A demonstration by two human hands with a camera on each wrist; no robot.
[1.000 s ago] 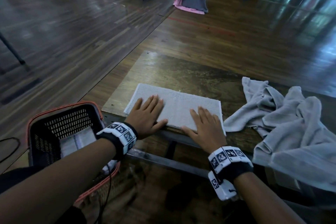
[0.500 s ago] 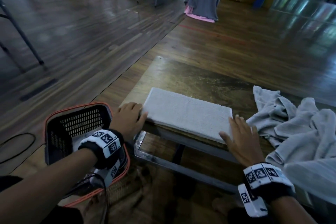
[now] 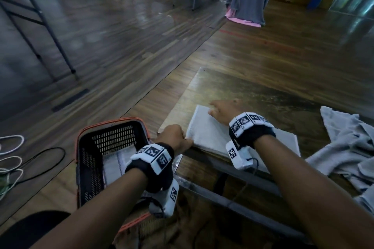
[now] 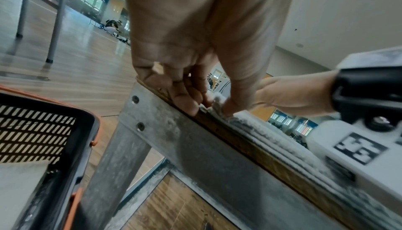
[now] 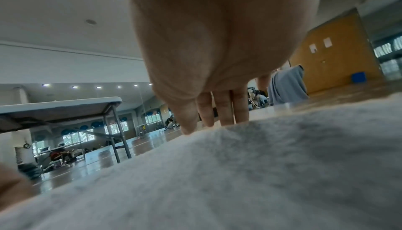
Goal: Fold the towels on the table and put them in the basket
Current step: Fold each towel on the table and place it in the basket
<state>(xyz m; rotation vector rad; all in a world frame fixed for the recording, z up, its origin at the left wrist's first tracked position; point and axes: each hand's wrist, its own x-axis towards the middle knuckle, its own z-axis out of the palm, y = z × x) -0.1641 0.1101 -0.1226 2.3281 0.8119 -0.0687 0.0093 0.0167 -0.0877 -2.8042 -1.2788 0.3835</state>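
The left hand (image 3: 175,136) pinched the near corner of the folded white towel (image 3: 210,137) at the table (image 3: 263,95) edge; the right hand (image 3: 224,111) lay on its far end, fingers apparently straight. The basket (image 3: 89,147) sat left of both.

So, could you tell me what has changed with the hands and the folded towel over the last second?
The left hand slid off the folded towel to its near left corner and now pinches it. The right hand crossed from the right end to the far left edge, fingers resting there. The towel stayed on the table; basket and grey towel pile are unchanged.
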